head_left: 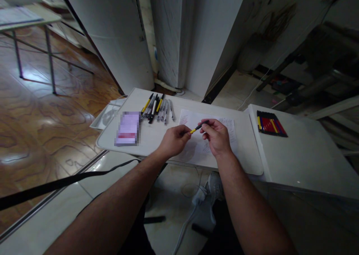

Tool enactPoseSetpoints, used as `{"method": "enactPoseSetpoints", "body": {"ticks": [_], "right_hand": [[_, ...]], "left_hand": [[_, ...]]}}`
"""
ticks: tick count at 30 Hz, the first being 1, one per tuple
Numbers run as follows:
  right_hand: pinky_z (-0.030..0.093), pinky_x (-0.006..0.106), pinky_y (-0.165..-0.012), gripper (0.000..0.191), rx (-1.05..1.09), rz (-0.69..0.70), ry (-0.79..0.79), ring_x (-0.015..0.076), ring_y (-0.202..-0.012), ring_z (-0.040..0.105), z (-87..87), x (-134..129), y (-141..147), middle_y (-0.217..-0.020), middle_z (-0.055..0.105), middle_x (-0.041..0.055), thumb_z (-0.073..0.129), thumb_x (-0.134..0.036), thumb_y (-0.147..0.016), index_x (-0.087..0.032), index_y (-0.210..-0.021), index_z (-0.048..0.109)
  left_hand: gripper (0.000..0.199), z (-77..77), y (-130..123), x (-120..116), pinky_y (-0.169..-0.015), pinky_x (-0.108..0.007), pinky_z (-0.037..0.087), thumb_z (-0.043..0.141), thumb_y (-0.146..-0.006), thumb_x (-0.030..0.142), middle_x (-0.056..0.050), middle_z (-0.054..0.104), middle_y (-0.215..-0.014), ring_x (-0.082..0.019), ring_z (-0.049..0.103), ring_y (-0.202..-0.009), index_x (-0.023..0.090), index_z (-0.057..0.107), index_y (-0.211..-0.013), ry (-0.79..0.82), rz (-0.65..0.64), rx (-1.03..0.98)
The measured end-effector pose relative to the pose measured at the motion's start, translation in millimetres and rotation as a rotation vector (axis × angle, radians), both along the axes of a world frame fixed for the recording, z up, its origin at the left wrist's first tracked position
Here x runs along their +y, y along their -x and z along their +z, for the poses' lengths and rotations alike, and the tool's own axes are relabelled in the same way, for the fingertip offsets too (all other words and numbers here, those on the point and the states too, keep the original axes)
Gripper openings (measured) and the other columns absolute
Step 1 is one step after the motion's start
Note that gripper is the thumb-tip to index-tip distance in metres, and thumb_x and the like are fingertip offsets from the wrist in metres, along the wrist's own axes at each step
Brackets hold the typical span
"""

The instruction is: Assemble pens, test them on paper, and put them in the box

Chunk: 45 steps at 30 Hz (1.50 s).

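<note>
Between my two hands is a yellow and black pen (198, 127), tilted up toward the right above a sheet of paper. My left hand (177, 138) pinches its yellow end. The fingers of my right hand (215, 134) are closed on the black end. Beneath the hands, the white paper (190, 150) carries handwriting and lies on a small white table (157, 144). A loose group of pens (153, 108), some clear, some black, white or yellow, lies at the table's far left. My fingers partly hide the pen's two ends.
A blurred purple pack (127, 128) lies at the table's left. On the adjoining white surface (305, 161) at right, several pens in black, red, yellow and blue lie in a row (271, 124). A white cord with a plug (199, 195) runs across the floor by my shoe (215, 185).
</note>
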State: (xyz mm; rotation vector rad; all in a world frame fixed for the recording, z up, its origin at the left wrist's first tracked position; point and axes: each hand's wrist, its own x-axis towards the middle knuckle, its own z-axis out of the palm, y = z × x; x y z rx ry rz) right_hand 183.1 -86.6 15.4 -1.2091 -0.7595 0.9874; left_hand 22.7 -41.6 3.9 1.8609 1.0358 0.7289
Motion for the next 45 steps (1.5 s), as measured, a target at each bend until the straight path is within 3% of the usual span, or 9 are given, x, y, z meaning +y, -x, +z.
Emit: {"method": "enactPoseSetpoints", "body": {"ticks": [9,21,24,29,33,38,45], "right_hand": [[0.038,0.020,-0.041,0.026,-0.065,-0.061,0.025,0.0099,-0.053,0.054,-5.4,3,3,-0.062,0.063,-0.0024,0.078,-0.037,-0.066,-0.019,-0.075,0.061],[0.039,0.019,-0.040,0.033,-0.066,-0.092,0.050,0.0091,-0.048,0.052,-9.3,3,5,-0.056,0.059,-0.0046,0.080,-0.041,-0.064,-0.019,-0.072,0.057],[0.038,0.019,-0.040,0.032,-0.033,-0.088,0.033,0.0092,-0.051,0.053,-6.9,3,5,-0.061,0.061,-0.0036,0.081,-0.040,-0.063,-0.019,-0.076,0.061],[0.036,0.018,-0.041,0.035,0.074,-0.031,0.040,0.0086,-0.057,0.055,-0.3,2,3,-0.083,0.071,0.0024,0.079,-0.035,-0.064,-0.018,-0.093,0.068],[0.037,0.018,-0.043,0.032,0.106,-0.001,0.047,0.0087,-0.059,0.055,1.2,1,1,-0.088,0.073,0.0033,0.076,-0.030,-0.065,-0.019,-0.095,0.070],[0.037,0.018,-0.043,0.026,0.077,0.007,0.034,0.0084,-0.059,0.054,0.4,1,1,-0.084,0.072,0.0031,0.074,-0.027,-0.065,-0.018,-0.089,0.072],[0.037,0.018,-0.042,0.021,0.038,-0.003,0.016,0.0088,-0.059,0.055,-2.7,2,2,-0.077,0.069,0.0015,0.077,-0.029,-0.066,-0.017,-0.081,0.069]], "left_hand": [[0.010,-4.9,0,1,-0.065,-0.026,0.046,0.066,-0.075,0.024,-0.001,0.068,-0.077,-0.013,0.059,-0.068,0.017,0.063,-0.082,-0.026,0.029,-0.006],[0.009,-2.4,0,-1,-0.065,-0.026,0.045,0.066,-0.075,0.024,0.000,0.068,-0.075,-0.013,0.060,-0.068,0.018,0.065,-0.082,-0.075,0.049,0.047],[0.012,-2.2,0,0,-0.064,-0.026,0.045,0.062,-0.079,0.027,-0.002,0.069,-0.075,-0.014,0.060,-0.067,0.017,0.067,-0.083,-0.010,0.035,0.005],[0.017,-2.0,-3,3,-0.059,-0.026,0.045,0.057,-0.080,0.028,-0.003,0.067,-0.066,-0.013,0.058,-0.060,0.015,0.067,-0.079,0.268,-0.054,-0.158],[0.018,1.1,-4,3,-0.059,-0.025,0.045,0.055,-0.080,0.028,-0.003,0.065,-0.066,-0.012,0.056,-0.059,0.014,0.067,-0.078,0.390,-0.099,-0.222],[0.019,1.6,-4,2,-0.058,-0.024,0.043,0.057,-0.080,0.030,-0.003,0.064,-0.065,-0.011,0.055,-0.059,0.013,0.065,-0.076,0.410,-0.112,-0.232],[0.016,-7.7,-3,3,-0.059,-0.025,0.042,0.064,-0.076,0.030,-0.001,0.064,-0.069,-0.012,0.055,-0.061,0.015,0.064,-0.078,0.272,-0.064,-0.198]]}}
